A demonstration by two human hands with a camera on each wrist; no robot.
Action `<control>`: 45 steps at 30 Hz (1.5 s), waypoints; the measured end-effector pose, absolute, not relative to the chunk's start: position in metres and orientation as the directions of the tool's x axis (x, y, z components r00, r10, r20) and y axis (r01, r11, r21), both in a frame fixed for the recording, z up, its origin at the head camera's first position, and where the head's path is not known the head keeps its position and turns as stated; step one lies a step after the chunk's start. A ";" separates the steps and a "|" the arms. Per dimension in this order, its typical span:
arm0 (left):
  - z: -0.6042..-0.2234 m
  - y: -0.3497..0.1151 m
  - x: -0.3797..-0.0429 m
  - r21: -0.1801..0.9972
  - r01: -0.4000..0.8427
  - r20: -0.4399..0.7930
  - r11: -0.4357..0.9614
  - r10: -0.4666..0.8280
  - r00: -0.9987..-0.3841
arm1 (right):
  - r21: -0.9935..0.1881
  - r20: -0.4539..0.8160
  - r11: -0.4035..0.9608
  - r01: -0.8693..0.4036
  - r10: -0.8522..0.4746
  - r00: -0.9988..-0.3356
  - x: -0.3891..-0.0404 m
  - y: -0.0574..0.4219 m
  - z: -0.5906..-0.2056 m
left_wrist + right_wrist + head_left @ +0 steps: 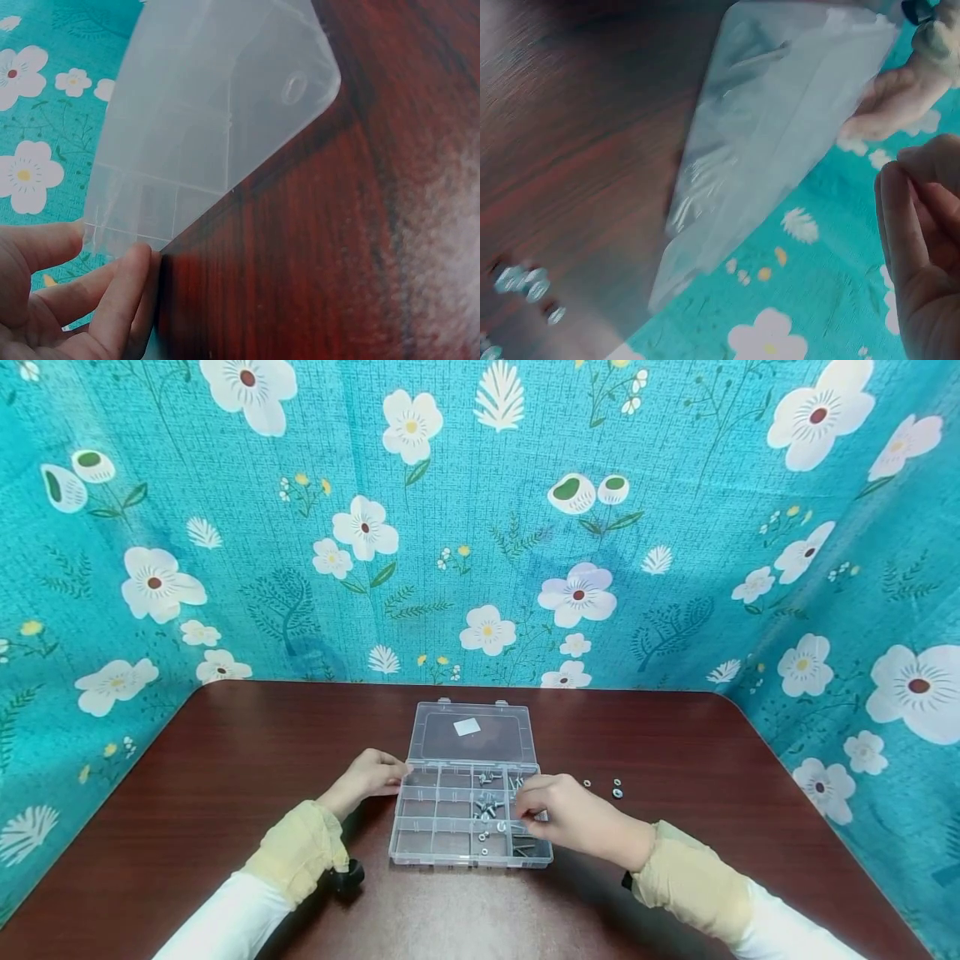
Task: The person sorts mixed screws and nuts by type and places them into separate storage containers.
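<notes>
A clear plastic compartment box (435, 863) lies on the table with its lid (431, 731) raised at the back. Screws (487, 810) and small nuts (483, 852) sit in its third column; more screws (522, 850) lie in the right column. My left hand (372, 774) holds the box's far left corner, thumb and fingers (127, 289) on either side of the edge. Over the right column hovers my right hand (558, 810), fingers curled and thumb tip meeting the fingertips (894, 187). Whatever may be between those tips is hidden.
A few small nuts (617, 793) lie loose on the dark wooden table (652, 735), right of the box. Behind the table hangs a blue flowered cloth (450, 560). A black wrist device (347, 877) shows under the left sleeve.
</notes>
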State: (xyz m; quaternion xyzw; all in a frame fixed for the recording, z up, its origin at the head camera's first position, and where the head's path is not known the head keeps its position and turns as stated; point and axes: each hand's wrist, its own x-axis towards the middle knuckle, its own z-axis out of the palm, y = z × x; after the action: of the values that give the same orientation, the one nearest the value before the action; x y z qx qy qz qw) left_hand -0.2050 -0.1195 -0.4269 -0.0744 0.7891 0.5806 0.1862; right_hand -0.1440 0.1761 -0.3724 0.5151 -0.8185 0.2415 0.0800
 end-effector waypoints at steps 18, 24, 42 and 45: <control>-0.423 -0.118 -0.203 0.882 -0.341 -0.387 0.326 0.089 -0.918 | -0.359 0.316 0.479 -0.801 -0.745 -0.587 -0.158 0.197 -0.372; -0.426 -0.122 -0.205 0.895 -0.316 -0.369 0.315 0.125 -0.921 | -0.461 0.191 0.658 -0.595 -0.581 -0.791 -0.171 0.224 -0.375; -0.423 -0.118 -0.202 0.888 -0.331 -0.378 0.319 0.098 -0.921 | -0.435 -0.126 0.881 -0.187 -0.265 -0.956 -0.164 0.253 -0.399; -0.423 -0.118 -0.203 0.888 -0.333 -0.380 0.316 0.100 -0.920 | -0.431 -0.121 0.883 -0.187 -0.262 -0.957 -0.165 0.250 -0.403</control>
State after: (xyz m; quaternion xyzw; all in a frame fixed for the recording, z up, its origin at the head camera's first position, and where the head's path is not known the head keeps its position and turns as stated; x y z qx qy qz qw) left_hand -0.2028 -0.1178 -0.4231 -0.0736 0.7895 0.5801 0.1865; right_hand -0.1647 0.2502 -0.4028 0.1161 -0.9663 0.2121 -0.0883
